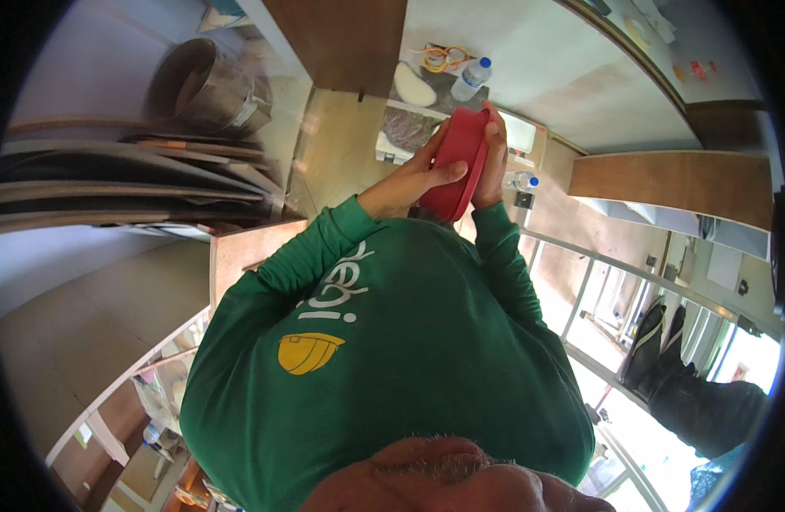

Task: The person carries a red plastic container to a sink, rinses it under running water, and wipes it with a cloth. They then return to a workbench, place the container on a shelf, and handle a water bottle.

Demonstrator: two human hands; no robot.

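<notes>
Both hands hold a red plastic container [455, 150] with a raised rim, turned on its side in front of my chest. My left hand [415, 173] presses against the container's near side, its thumb lying across the red wall. My right hand [493, 157] grips it from the right along the rim, and part of that hand is hidden behind it. Beyond the hands, a clear water bottle [472, 79] with a blue cap stands beside a pale oval piece [414, 84] and a coiled yellow-orange cord [443, 59]. A second water bottle [521, 181] is just right of my right wrist.
Flat boards [130, 185] are stacked at the left, near a round metal pot [216, 89]. A wooden panel [341, 41] rises ahead. On the right are a wooden shelf unit [667, 182], a pale metal rail [623, 262] and dark items [706, 403] too unclear to name.
</notes>
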